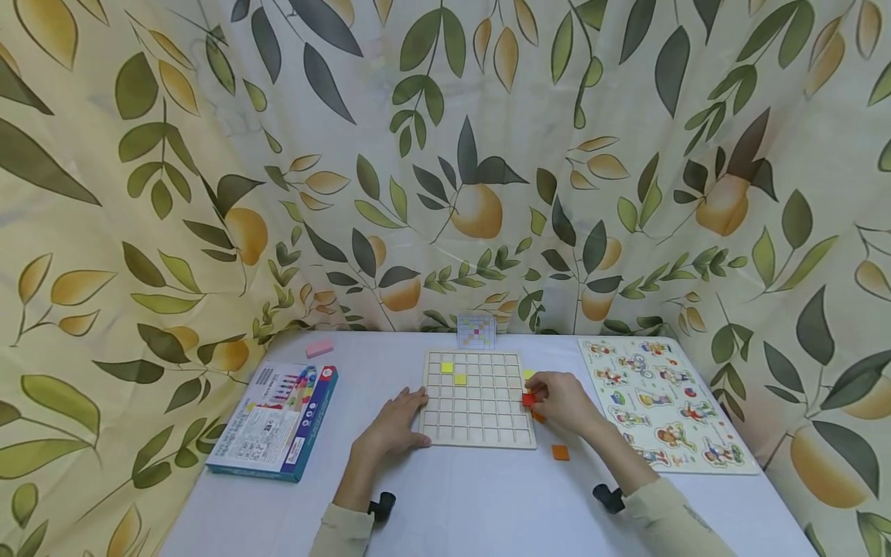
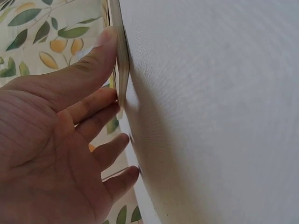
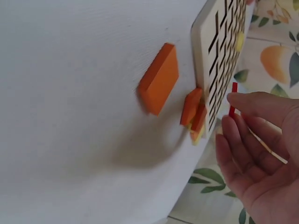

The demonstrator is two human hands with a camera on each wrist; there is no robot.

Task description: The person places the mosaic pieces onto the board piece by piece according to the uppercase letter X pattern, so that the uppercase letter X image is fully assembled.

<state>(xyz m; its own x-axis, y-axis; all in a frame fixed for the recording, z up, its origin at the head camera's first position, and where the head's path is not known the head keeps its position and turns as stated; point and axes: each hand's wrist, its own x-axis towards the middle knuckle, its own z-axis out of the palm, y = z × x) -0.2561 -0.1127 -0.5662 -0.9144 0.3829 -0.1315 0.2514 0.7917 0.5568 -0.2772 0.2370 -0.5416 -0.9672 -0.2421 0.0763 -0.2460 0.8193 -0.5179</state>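
A wooden grid board (image 1: 480, 433) lies on the white table, with one yellow square tile (image 1: 447, 367) and a second yellow tile (image 1: 460, 380) in its upper left cells. My right hand (image 1: 562, 401) pinches a red square tile (image 1: 528, 400) between thumb and fingers at the board's right edge; in the right wrist view the red tile (image 3: 233, 100) appears edge-on. My left hand (image 1: 393, 424) rests along the board's left edge, its fingers extended and touching the rim (image 2: 122, 70). Close to the right hand, an orange tile (image 1: 560, 452) lies on the table, and more orange tiles (image 3: 190, 107) sit beside the board.
A small pattern card (image 1: 476, 331) with coloured squares stands behind the board. To the left are a blue-sided box (image 1: 271, 422) and a pink block (image 1: 319, 349). An illustrated board of figures (image 1: 661, 402) lies at the right. A leaf-patterned curtain (image 1: 445, 263) hangs behind the table.
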